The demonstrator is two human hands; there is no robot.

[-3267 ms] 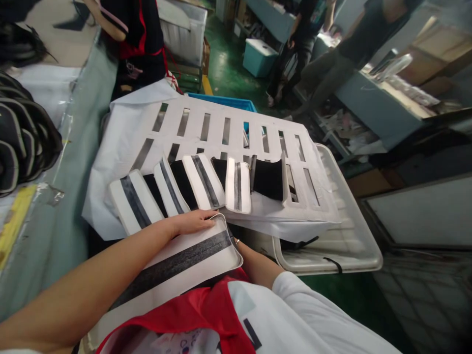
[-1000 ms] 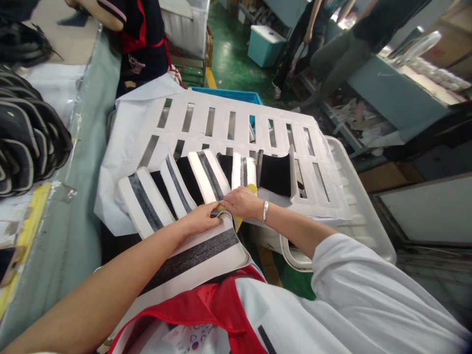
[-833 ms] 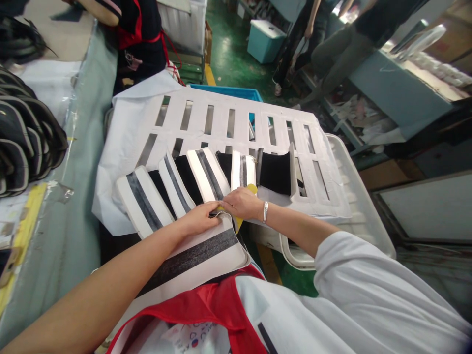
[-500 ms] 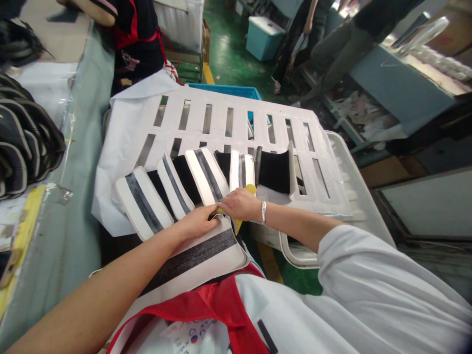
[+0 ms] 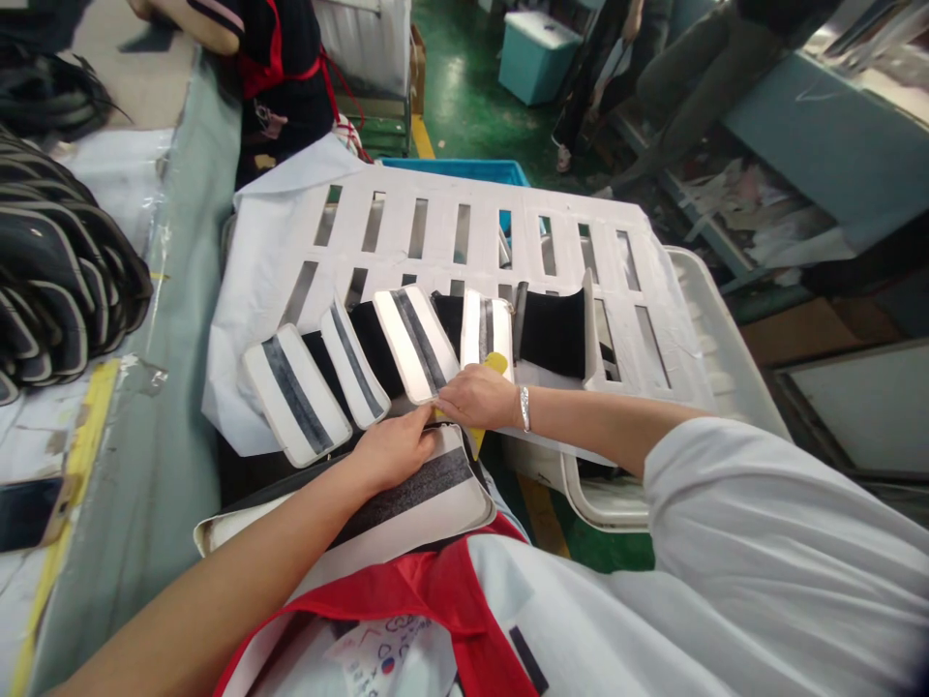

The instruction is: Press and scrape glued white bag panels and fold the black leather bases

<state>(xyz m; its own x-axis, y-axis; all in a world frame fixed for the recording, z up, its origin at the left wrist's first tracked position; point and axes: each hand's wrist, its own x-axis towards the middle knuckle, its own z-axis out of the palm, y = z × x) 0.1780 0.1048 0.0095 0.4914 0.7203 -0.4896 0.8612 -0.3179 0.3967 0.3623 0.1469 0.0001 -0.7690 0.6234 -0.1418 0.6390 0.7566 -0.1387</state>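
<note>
A white padded panel with a dark grey stripe (image 5: 428, 489) lies across my lap. My left hand (image 5: 392, 450) presses on its far end, fingers curled over the edge. My right hand (image 5: 475, 397), with a bracelet on the wrist, is closed on a small yellow tool (image 5: 495, 365) at that same far edge, touching the left fingertips. Just beyond, several similar white striped panels (image 5: 417, 344) and black pieces (image 5: 553, 332) lean in a row on a white slotted sheet (image 5: 464, 232).
A white plastic tray (image 5: 715, 319) sits under the slotted sheet at right. Stacked black curved pieces (image 5: 58, 281) lie on the grey bench at left. Another person in a dark top with red straps (image 5: 280, 58) stands at the far end; more people stand beyond by a teal bin (image 5: 533, 44).
My right hand came up from under the panel with the yellow tool to the panel's far edge. Over the last second both hands stay there; only the view shifts slightly.
</note>
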